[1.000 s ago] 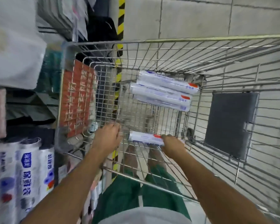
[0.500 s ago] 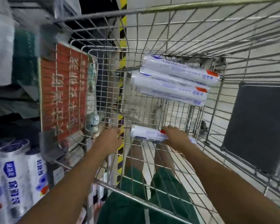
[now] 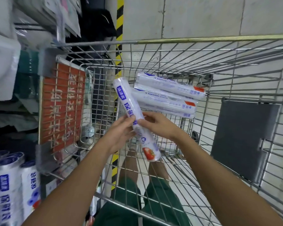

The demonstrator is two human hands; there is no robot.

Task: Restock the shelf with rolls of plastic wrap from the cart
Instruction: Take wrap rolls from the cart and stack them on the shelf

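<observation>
I hold one roll of plastic wrap [image 3: 127, 101] lifted above the wire cart [image 3: 170, 41], tilted with its blue-label end up and left and its red-picture end down. My left hand [image 3: 119, 132] grips it from the left and my right hand [image 3: 157, 124] grips it from the right, both near its middle. Three more rolls [image 3: 167, 95] lie stacked across the far end of the cart's bottom. On the shelf at the lower left stand several upright rolls [image 3: 11, 185] of the same wrap.
An orange sign [image 3: 62, 108] hangs inside the cart's left wall. A dark grey flap [image 3: 242, 137] sits on the cart's right side. Shelves with bagged goods [image 3: 3, 66] fill the left. A black-yellow striped post [image 3: 119, 18] and tiled floor lie beyond.
My right hand lifted the roll off the cart's bottom and turned it up. My left hand left the cart wire and took hold of the roll too.
</observation>
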